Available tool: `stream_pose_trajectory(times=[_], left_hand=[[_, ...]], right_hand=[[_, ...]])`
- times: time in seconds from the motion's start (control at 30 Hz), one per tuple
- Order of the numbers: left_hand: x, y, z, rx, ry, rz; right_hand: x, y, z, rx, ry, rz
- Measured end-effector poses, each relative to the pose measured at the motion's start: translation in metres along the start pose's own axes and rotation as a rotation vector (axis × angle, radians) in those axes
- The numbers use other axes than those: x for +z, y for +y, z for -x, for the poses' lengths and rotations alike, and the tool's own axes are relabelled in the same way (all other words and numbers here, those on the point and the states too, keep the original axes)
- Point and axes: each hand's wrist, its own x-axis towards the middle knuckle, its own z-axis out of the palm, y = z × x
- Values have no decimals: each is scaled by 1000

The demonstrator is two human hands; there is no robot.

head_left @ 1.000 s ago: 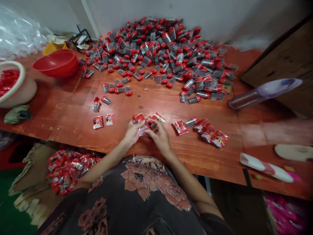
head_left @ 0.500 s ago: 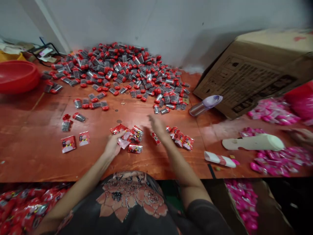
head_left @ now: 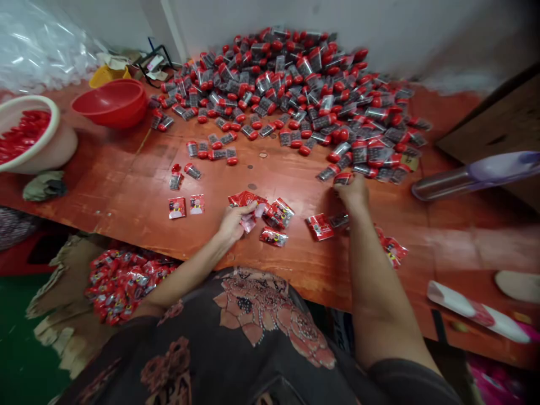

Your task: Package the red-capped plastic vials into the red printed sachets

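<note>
My left hand [head_left: 232, 221] is closed on several red printed plastic pouches [head_left: 248, 198], with a pale pink part showing at the fingers. Right beside it lie filled red packets [head_left: 273, 237]. Out at the front right edge of the pile of red-capped clear containers [head_left: 270, 84], my right hand [head_left: 353, 196] has its fingers closed on one red-capped container [head_left: 342, 179]. Under that arm lie a flat red packet [head_left: 319, 226] and a dark clear container [head_left: 338, 220], and more red packets [head_left: 393, 250] lie to its right.
Left are a red bowl [head_left: 110, 104] and a white tub [head_left: 59, 135] of red pieces. A purple-topped clear bottle [head_left: 447, 183] and a cardboard box [head_left: 485, 121] stand right. A carton of red packets [head_left: 126, 281] sits below the table's front edge.
My view has swung left. My right hand has reached forward to the containers' pile and closed on one. My left hand keeps its hold on the pouches.
</note>
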Motion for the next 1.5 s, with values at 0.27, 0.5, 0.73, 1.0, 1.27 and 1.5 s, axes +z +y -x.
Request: stream_pose_trajectory(times=[0.27,0.5,0.73,1.0,1.27,1.5], left_hand=[[-1,7,10,-4,-20,-62],[1,5,14,6,54,-91],[1,-1,21,6,53,-87],[5,6,31,2,75,-143],[5,2,32,38,40,-103],[4,2,33,2,8,-89]], right_hand=[[-3,-52,132,-218,-275,-795],[1,-88,223,-204,-365,-1027],[4,-96,231,-271,-251,-985],[1,-95,237,-337,-274,-946],[-6,-97,240,-300,-174,-959],[-10,-98,243,-324,-156,-970]])
